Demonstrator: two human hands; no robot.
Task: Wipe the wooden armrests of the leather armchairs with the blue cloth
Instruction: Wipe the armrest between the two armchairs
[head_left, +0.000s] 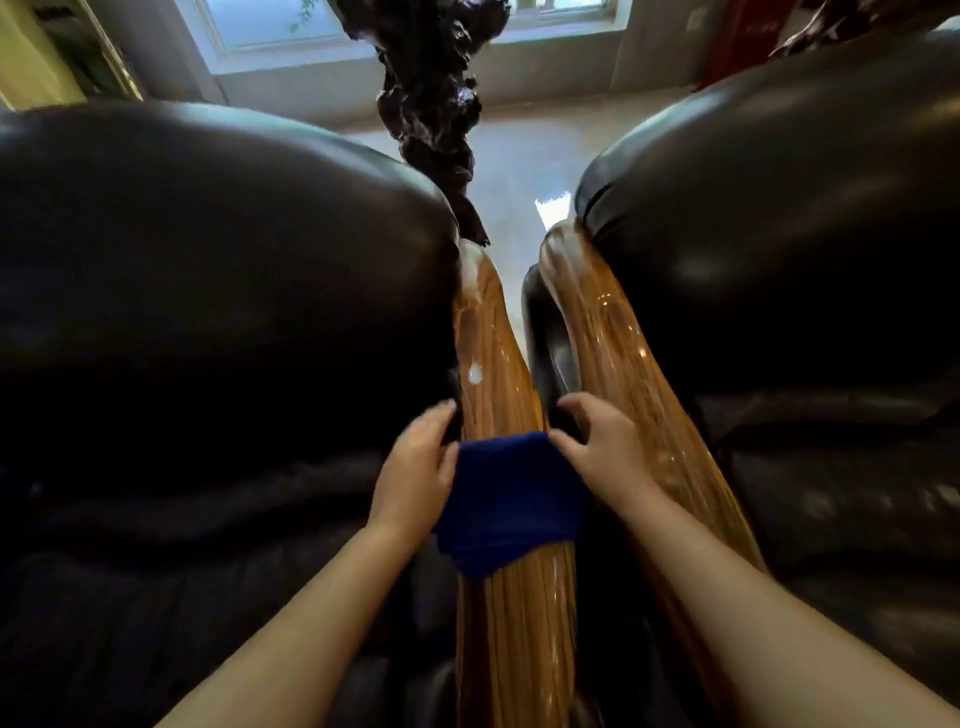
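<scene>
The blue cloth (511, 501) lies draped across the left armrest (493, 364), between the two hands, covering the wood from edge to edge and hanging a little over its near left side; the left hand (418, 467) sits at the cloth's left edge, fingers curled down over the side of the armrest and thumb against the cloth; the right hand (597, 447) sits at the cloth's right far corner, fingertips bent down into the gap between the armrests; whether either hand actually pinches the cloth I cannot tell; both forearms reach in from the near edge, one on each side of the armrest; the right armrest (613, 332) runs just beside, bare and glossy; dark leather chairs (208, 270) flank both; a dark carved piece (431, 104) stands beyond on the pale floor (524, 161), below a window (280, 26).
</scene>
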